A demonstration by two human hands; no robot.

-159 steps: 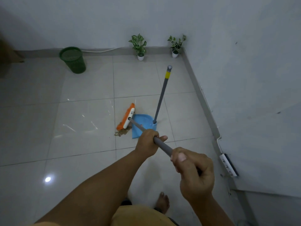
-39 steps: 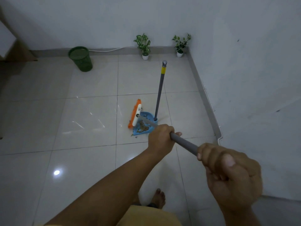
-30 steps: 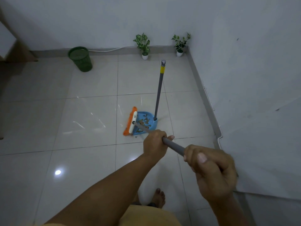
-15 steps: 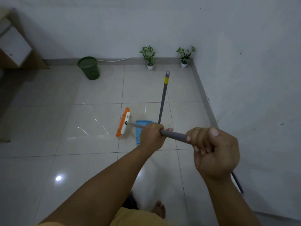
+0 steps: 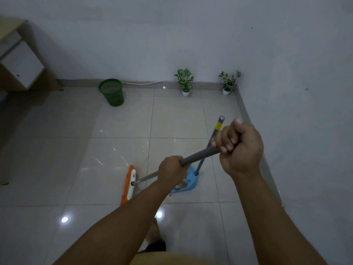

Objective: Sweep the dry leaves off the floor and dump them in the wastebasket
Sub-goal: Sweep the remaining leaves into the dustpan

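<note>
Both hands are gripping the grey broom handle (image 5: 198, 154), the left hand (image 5: 172, 170) low on the shaft and the right hand (image 5: 239, 146) curled round its upper end; the orange broom head (image 5: 129, 185) is lying on the floor at 9 o'clock of the blue dustpan (image 5: 186, 185), just beside it. The dry leaves (image 5: 181, 185) are sitting in the pan, a crumb or two at its lip, so sweeping appears nearly done; the next move is likely calling for taking the upright dustpan handle (image 5: 219, 124) and carrying the pan to the green wastebasket (image 5: 112, 92), well apart at 11 o'clock.
</note>
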